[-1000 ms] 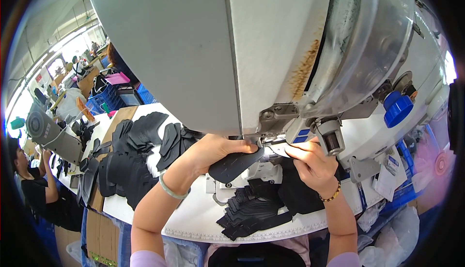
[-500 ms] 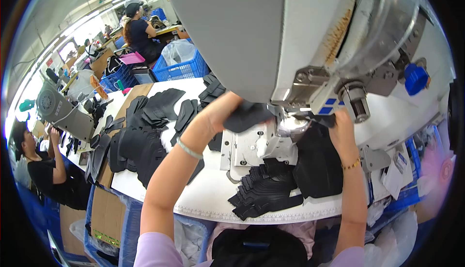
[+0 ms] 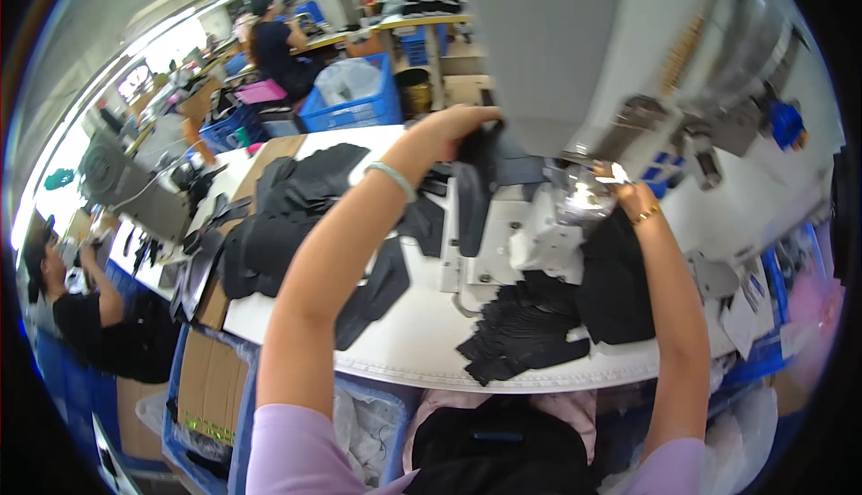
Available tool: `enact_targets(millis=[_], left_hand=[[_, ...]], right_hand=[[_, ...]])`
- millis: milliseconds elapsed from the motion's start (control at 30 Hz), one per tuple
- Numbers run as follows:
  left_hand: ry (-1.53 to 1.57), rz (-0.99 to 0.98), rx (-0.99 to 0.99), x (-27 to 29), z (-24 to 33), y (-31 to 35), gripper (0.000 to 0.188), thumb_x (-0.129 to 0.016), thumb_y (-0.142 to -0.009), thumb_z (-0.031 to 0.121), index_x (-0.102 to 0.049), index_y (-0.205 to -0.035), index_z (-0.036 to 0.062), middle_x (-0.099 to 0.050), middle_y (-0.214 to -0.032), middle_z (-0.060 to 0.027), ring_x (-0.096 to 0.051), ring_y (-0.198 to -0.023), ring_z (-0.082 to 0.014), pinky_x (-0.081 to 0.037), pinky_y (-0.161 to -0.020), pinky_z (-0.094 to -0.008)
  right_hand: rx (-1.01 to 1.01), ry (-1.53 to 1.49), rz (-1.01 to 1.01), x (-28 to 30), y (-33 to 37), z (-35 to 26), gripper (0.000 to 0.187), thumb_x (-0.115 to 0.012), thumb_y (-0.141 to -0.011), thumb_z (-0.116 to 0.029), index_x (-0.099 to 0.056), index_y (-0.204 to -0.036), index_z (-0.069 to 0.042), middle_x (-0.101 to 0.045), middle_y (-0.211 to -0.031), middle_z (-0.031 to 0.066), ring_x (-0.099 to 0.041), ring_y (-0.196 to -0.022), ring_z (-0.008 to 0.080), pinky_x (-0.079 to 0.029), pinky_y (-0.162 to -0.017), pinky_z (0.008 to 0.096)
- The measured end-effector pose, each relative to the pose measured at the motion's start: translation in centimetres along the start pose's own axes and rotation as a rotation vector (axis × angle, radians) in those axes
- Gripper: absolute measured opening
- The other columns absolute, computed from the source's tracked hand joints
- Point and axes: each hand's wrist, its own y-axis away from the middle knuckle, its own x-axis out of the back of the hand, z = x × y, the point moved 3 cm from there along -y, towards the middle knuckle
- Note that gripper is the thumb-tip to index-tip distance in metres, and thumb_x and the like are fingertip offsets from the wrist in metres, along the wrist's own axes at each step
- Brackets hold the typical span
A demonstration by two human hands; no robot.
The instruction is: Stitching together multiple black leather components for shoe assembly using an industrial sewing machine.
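Observation:
A grey sewing machine (image 3: 561,55) stands over the white table, its lit needle area (image 3: 588,199) in the middle. My left hand (image 3: 462,127) reaches to the left side of the machine head and grips a dark cut piece (image 3: 476,194) that hangs down and runs toward the needle area. Its fingertips are hidden behind the piece and the machine. Close to the right of the needle, my right hand (image 3: 636,199) has its fingers curled together; what they hold is hidden. Below it lies a large black piece (image 3: 618,280), beside a fanned stack of small black pieces (image 3: 525,326).
Piles of black cut pieces (image 3: 269,248) cover the table's left part. Blue crates with plastic liners stand below (image 3: 373,432) and beyond the table (image 3: 355,100). A person (image 3: 76,302) sits at another machine (image 3: 130,185) on the left; another person (image 3: 274,46) works farther back.
My left hand has moved away and to the right, and the dark piece now hangs lower from it. The right hand has stayed close to the needle. The whole view has shifted.

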Motion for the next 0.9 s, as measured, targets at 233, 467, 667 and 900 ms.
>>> enact_targets(millis=[233,467,667,900], left_hand=[[-0.034,0.219,-0.411,10.3,10.1,6.0,0.036,-0.071,-0.078,0.03,-0.065,-0.098,0.0003,-0.065,-0.097,-0.0127,-0.064,-0.078,-0.0191,-0.052,-0.066,-0.0317],[-0.498,0.709,-0.473,31.3,8.1,19.8,0.045,-0.052,-0.091,0.037,-0.057,-0.113,-0.002,-0.063,-0.103,-0.0107,-0.059,-0.088,-0.0154,-0.047,-0.078,-0.0271],[-1.12,0.946,0.206,47.9,-10.7,30.7,0.067,-0.046,-0.085,0.057,-0.062,-0.101,-0.006,-0.061,-0.1,-0.0286,-0.06,-0.097,-0.0392,-0.044,-0.085,-0.0409],[-1.135,1.27,0.554,46.1,-22.8,35.4,0.053,-0.059,-0.079,0.054,-0.064,-0.103,0.007,-0.062,-0.107,-0.0183,-0.052,-0.112,-0.0341,-0.03,-0.097,-0.0541]], right_hand=[[-0.084,0.178,0.235,-0.3,7.1,8.2,0.021,-0.056,-0.079,0.001,-0.058,-0.1,0.002,-0.061,-0.094,0.0132,-0.058,-0.086,0.0284,-0.046,-0.076,0.0367],[-0.401,-0.677,0.176,11.0,10.9,-4.8,0.019,-0.049,-0.089,0.0,-0.058,-0.106,-0.002,-0.055,-0.113,0.0067,-0.056,-0.085,0.0108,-0.044,-0.07,0.0206],[-0.451,-0.405,-0.038,13.0,18.5,-7.2,0.021,-0.049,-0.087,0.002,-0.058,-0.106,-0.001,-0.052,-0.116,0.0099,-0.054,-0.099,0.0191,-0.043,-0.081,0.0264],[-0.371,-0.25,-0.485,14.8,20.2,-11.4,0.081,-0.073,-0.047,-0.008,-0.048,-0.124,-0.005,-0.033,-0.142,0.0119,-0.028,-0.132,0.0331,-0.024,-0.108,0.0418]])
